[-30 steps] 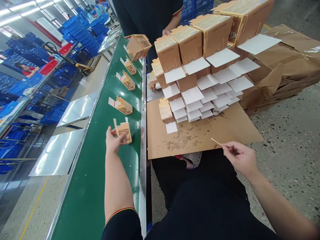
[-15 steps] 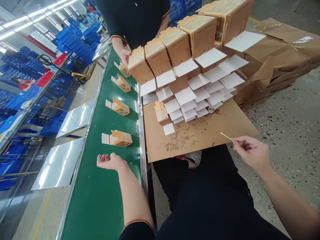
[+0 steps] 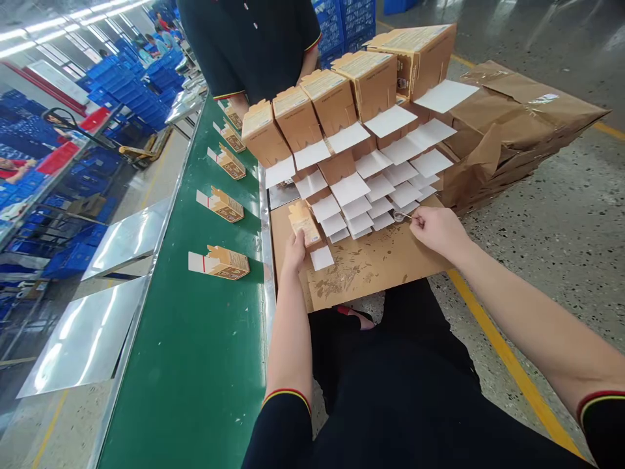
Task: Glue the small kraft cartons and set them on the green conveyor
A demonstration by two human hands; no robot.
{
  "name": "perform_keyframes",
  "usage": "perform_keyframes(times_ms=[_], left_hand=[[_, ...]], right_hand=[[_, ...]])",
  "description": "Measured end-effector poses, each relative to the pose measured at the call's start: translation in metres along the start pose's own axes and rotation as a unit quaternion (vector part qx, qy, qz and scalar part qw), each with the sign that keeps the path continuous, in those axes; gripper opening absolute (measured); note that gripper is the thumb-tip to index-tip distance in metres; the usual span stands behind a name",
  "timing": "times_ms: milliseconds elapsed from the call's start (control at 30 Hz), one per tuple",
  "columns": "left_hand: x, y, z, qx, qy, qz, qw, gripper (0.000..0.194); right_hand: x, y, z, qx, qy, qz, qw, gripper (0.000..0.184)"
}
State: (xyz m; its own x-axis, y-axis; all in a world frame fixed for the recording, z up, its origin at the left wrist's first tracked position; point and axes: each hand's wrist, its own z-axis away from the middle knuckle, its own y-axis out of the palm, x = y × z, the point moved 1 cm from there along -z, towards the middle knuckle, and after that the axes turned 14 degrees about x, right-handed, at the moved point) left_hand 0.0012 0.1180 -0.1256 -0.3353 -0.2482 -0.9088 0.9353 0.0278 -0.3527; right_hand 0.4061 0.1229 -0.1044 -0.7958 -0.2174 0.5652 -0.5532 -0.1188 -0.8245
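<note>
My left hand [image 3: 295, 250] is at the lower left side of a small brown carton [image 3: 303, 223], its fingers closed against the carton's edge. The carton lies on a stained cardboard sheet [image 3: 381, 267], with its white flap [image 3: 322, 258] sticking out toward me. In my right hand [image 3: 439, 231] a thin cotton swab [image 3: 404, 215] is pinched between the fingers. Its tip reaches a small clear dish [image 3: 398, 217] beside the stacked cartons; whether it touches liquid I cannot tell. Rows of cartons with white flaps [image 3: 350, 189] rise just behind.
On my left runs a green conveyor belt [image 3: 180, 352] with a metal edge, carrying several small cartons [image 3: 227, 262]. A co-worker in a dark shirt [image 3: 249, 45] stands across the stack. Brown paper-wrapped bundles [image 3: 517, 124] are piled at the right.
My left hand has moved from above the belt onto the small carton. My right hand has carried the swab forward and left to the dish. The co-worker's hand has left the end carton.
</note>
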Motion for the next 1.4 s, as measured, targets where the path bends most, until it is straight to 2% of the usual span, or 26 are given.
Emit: perform_keyframes(times_ms=[100,167,233,300,367,433,500,600,700,800,933,1100,1267,1333,1400], left_hand=[[0.023,-0.002,0.040,-0.002,0.073,0.168,0.983,0.074],[0.038,-0.003,0.068,-0.011,0.110,0.242,0.964,0.086],[0.048,-0.001,0.091,-0.024,0.109,0.238,0.965,0.092],[0.054,0.005,0.109,-0.035,0.090,0.209,0.973,0.095],[0.054,0.013,0.119,-0.038,0.082,0.185,0.979,0.094],[0.052,0.020,0.124,-0.040,0.087,0.171,0.981,0.095],[0.049,0.026,0.125,-0.041,0.094,0.163,0.981,0.096],[0.047,0.029,0.125,-0.043,0.097,0.151,0.983,0.098],[0.047,0.028,0.125,-0.042,0.094,0.141,0.985,0.094],[0.048,0.029,0.126,-0.041,0.094,0.138,0.985,0.092],[0.051,0.035,0.130,-0.046,0.099,0.108,0.988,0.093],[0.059,0.052,0.139,-0.075,0.112,0.038,0.990,0.088],[0.058,0.064,0.138,-0.071,0.126,0.030,0.989,0.079],[0.059,0.055,0.137,-0.083,0.120,0.035,0.989,0.079],[0.063,0.030,0.142,-0.130,0.087,0.035,0.987,0.084]], right_hand=[[-0.004,0.002,-0.015,0.014,-0.001,0.004,1.000,0.031],[-0.007,0.002,-0.013,0.011,-0.003,-0.003,1.000,0.032],[-0.006,0.005,-0.001,-0.002,-0.011,-0.018,1.000,0.024],[0.005,0.017,0.020,0.000,-0.037,-0.061,0.997,0.016],[0.028,0.042,0.047,0.033,-0.082,-0.131,0.988,0.014],[0.056,0.075,0.072,0.079,-0.138,-0.184,0.970,0.017],[0.083,0.110,0.089,0.089,-0.170,-0.176,0.965,0.020],[0.105,0.147,0.092,0.085,-0.182,-0.126,0.971,0.025],[0.108,0.162,0.085,0.088,-0.188,-0.114,0.972,0.029],[0.110,0.167,0.083,0.100,-0.210,-0.110,0.966,0.029],[0.116,0.166,0.096,0.121,-0.247,-0.112,0.955,0.027],[0.104,0.141,0.126,0.109,-0.238,-0.161,0.952,0.028],[0.094,0.115,0.145,0.101,-0.191,-0.230,0.949,0.025],[0.096,0.110,0.146,0.109,-0.177,-0.252,0.945,0.024],[0.097,0.106,0.146,0.103,-0.158,-0.276,0.943,0.024]])
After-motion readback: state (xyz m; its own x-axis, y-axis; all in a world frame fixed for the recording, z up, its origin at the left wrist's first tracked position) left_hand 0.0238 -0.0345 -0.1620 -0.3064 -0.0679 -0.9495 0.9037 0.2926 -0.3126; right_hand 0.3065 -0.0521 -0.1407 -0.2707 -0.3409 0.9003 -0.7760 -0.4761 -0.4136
